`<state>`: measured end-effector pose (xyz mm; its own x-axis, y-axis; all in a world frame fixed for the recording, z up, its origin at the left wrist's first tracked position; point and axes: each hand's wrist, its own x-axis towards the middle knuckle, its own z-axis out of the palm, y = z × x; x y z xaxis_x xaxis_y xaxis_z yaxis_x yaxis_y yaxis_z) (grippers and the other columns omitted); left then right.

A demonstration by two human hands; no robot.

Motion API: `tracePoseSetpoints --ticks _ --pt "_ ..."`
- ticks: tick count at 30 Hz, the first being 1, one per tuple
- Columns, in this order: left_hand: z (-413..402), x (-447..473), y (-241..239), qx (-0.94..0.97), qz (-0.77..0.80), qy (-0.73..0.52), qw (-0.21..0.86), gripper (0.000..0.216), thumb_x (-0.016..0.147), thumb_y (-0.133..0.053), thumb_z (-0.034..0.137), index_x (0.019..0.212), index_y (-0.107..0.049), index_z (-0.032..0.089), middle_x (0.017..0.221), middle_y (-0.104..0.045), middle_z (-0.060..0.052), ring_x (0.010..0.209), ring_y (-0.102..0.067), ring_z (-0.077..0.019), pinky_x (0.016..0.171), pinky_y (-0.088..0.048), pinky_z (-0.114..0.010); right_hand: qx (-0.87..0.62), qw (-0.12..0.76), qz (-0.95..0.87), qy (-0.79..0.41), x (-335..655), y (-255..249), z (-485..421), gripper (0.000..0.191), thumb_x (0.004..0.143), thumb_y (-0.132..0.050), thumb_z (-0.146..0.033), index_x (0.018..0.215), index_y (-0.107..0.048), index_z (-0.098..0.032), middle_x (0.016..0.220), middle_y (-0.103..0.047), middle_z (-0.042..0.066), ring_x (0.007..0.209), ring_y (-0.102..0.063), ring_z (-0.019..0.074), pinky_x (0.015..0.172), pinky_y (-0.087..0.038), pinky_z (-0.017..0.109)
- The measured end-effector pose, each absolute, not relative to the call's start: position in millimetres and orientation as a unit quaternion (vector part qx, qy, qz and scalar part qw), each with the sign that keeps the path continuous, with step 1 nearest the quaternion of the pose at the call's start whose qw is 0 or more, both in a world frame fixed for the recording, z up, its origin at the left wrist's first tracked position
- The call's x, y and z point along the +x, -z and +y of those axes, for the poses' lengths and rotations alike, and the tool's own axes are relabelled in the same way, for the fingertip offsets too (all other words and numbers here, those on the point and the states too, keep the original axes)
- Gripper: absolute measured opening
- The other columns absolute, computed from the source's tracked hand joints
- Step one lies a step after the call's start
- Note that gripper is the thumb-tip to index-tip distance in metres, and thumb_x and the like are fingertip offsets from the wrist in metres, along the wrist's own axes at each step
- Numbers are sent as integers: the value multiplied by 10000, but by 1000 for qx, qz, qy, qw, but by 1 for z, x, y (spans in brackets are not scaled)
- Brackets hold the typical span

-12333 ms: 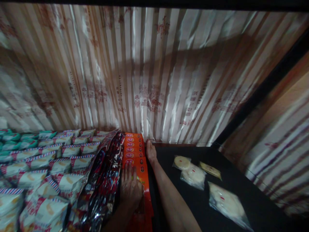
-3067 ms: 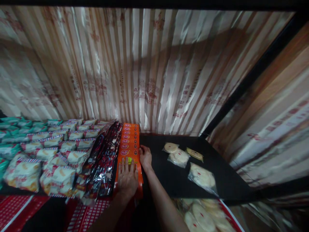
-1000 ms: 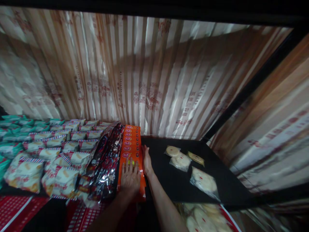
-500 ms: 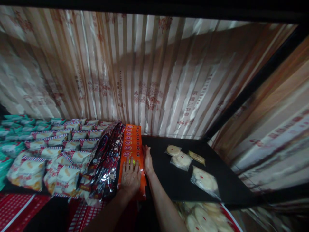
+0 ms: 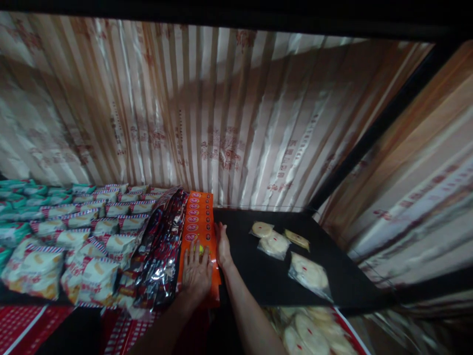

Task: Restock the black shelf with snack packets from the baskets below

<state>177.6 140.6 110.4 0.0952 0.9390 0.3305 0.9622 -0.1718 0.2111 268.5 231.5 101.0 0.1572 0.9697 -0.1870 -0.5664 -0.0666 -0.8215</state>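
Orange packets, overlapping, under left fingers

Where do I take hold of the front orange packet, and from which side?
Probably by its long right edge, coming from the right, over the black shelf. The front orange packet lies flat, with dark shiny packets close along its left, so the right edge looks easier to reach. The left hand covers its top; the right hand is at that edge.
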Motion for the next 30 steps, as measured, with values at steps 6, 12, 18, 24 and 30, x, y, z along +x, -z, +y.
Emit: tracePoseSetpoints --ticks 6,12,18,24,30 --pt "138 180 -117 -744 -642 182 31 431 866 -393 321 1243 -539 175 1358 -458 -159 1304 -334 -305 1048 -284 -482 -439 675 -271 -527 284 -108 225 794 746 -455 -677 1331 -425 -141 1343 -484 136 1261 -426 218 1058 -314 381" --pt "138 182 -128 -746 -645 162 14 428 862 -374 266 1253 -505 150 1351 -451 -173 1309 -317 -312 1054 -254 -513 -494 675 -293 -463 328 -118 188 672 723 -505 -652 1150 -593 -140 1122 -650 140 1065 -585 257 917 -437 407" --pt "120 176 -150 -760 -618 200 -20 398 880 -356 263 1208 -507 97 1404 -373 -175 1349 -241 -290 1075 -274 -467 -526 668 -297 -434 355 -122 136 564 742 -532 -572 1068 -613 -120 973 -694 138 915 -632 233 803 -471 383" --pt "74 195 -160 -780 -573 238 -79 377 815 -383 117 1159 -535 149 1357 -441 -108 1322 -310 -224 1068 -336 -417 -546 640 -327 -431 341 -117 113 467 720 -573 -518 1000 -637 -151 878 -707 97 830 -641 214 757 -475 361" --pt "51 236 -174 -803 -549 185 -141 342 788 -421 122 1093 -575 146 1427 -353 -126 1301 -362 -236 1031 -389 -377 -601 596 -439 -301 364 -127 112 385 745 -521 -446 1008 -658 -200 900 -709 67 845 -631 215 849 -448 385"
